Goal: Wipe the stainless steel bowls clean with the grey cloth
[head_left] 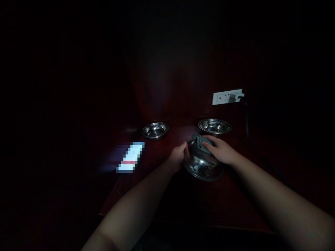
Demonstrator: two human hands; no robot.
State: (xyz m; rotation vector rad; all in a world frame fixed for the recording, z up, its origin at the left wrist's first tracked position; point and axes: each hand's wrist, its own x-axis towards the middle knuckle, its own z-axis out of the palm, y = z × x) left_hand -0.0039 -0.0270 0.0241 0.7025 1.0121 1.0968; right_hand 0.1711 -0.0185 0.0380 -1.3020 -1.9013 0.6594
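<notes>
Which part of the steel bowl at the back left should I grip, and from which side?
I'd pinch the near-right rim of the back-left steel bowl, likely best approached from the near right. It sits mouth up with that rim exposed, and the lit phone lies toward its near left. The left hand is on the overturned steel bowl.

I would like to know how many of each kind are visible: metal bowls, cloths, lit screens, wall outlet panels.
Metal bowls: at least 3 (held bowl, back-left bowl, back-right bowl; the last may be a stack)
Cloth: 1
Lit screen: 1
Wall outlet panel: 1
Total: at least 6
</notes>
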